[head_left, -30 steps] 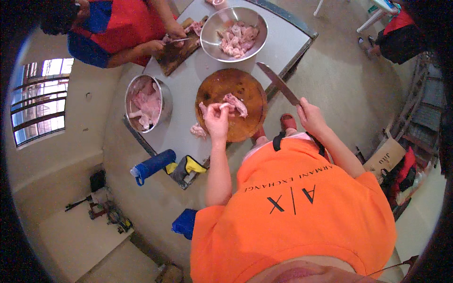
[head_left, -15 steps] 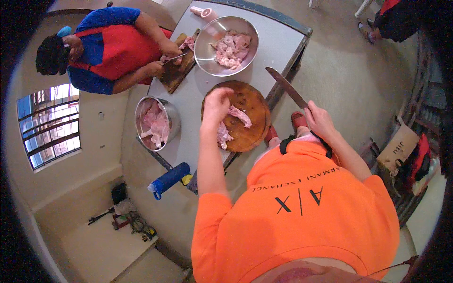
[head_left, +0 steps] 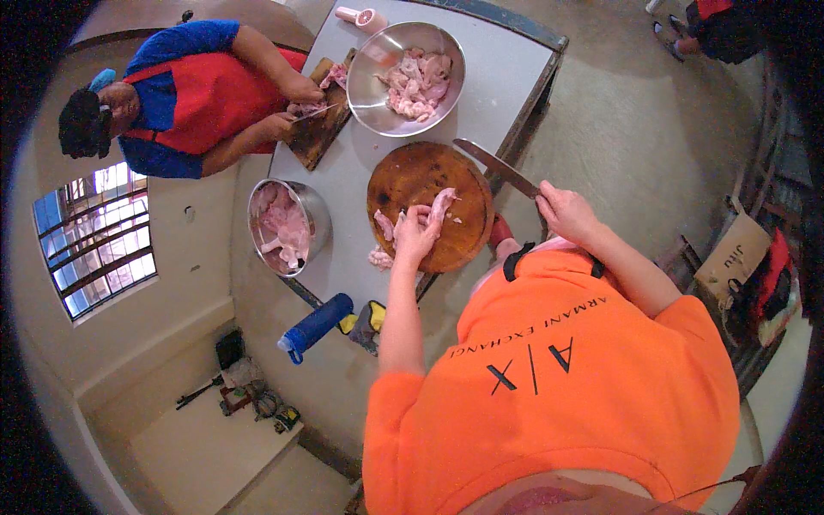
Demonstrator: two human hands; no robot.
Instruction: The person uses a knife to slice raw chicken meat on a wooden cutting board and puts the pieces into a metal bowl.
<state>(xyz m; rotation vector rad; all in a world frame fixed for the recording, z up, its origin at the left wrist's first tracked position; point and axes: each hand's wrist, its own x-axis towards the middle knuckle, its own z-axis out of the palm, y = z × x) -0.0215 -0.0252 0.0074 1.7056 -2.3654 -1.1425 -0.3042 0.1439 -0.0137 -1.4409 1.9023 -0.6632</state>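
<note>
My left hand (head_left: pixel 415 233) is over the round wooden chopping board (head_left: pixel 412 172), its fingers closed on a long piece of raw, pale pink meat (head_left: pixel 443 204), perhaps a chicken neck. Beside it on the board lies another strip of raw meat (head_left: pixel 384 225), partly covered by the hand. A smaller pinkish piece of meat (head_left: pixel 380 257) sits near the board's left lower edge. To the right, my right hand (head_left: pixel 564 210) grips the handle of a large knife (head_left: pixel 496 163). The blade is raised and points to the upper left, its tip near the board's far right rim.
A wide steel bowl (head_left: pixel 365 103) of raw meat stands beyond the board. At left is a steel pot (head_left: pixel 319 219) with more. Across the table (head_left: pixel 506 60), a co-worker (head_left: pixel 215 94) cuts meat on a rectangular board (head_left: pixel 322 142). A blue bottle (head_left: pixel 316 326) stands near the table's corner.
My left hand has come down and taken hold of the long meat piece, now tilted upward. The knife in my right hand has shifted left, closer to the round board.
</note>
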